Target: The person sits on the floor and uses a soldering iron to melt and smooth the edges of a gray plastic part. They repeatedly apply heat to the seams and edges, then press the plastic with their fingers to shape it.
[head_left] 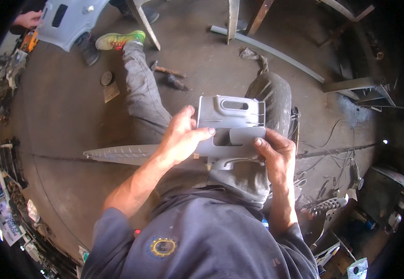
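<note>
Grey panel (246,136) between both hands
Left hand (182,135) clamps the wide part's (207,114) left side, right hand (279,149) its right edge; the tapered end (120,152) juts left.

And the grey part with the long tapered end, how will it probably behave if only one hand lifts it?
The grey part is probably light for its size: it looks thin-walled and partly cut open. Held only by the right hand, it may dip leftward, since its tapered end reaches far out.
</note>
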{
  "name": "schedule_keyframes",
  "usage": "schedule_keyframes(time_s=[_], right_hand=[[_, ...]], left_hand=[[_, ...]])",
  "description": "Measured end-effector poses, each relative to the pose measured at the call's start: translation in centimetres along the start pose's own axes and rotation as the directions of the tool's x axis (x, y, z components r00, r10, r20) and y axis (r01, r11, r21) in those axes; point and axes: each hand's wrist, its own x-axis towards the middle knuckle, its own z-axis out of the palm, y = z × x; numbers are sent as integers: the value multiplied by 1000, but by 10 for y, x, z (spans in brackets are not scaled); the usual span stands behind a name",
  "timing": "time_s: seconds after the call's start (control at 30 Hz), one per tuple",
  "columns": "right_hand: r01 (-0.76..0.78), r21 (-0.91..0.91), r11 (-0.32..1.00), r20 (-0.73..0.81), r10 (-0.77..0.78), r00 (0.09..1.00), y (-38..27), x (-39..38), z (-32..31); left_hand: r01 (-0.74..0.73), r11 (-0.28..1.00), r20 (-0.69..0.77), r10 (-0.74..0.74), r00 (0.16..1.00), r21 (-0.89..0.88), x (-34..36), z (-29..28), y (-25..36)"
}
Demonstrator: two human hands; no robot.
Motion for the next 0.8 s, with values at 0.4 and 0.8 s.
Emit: schedule_keyframes(time_s=[0.4, 0.8], right_hand=[[162, 38, 986, -290, -144, 946, 19, -35, 43], [253, -552, 795, -200, -420, 885, 16, -34, 42]], left_hand=[[54, 998, -24, -54, 998, -13, -9, 13, 11], [24, 999, 111, -27, 993, 30, -5, 6, 2]])
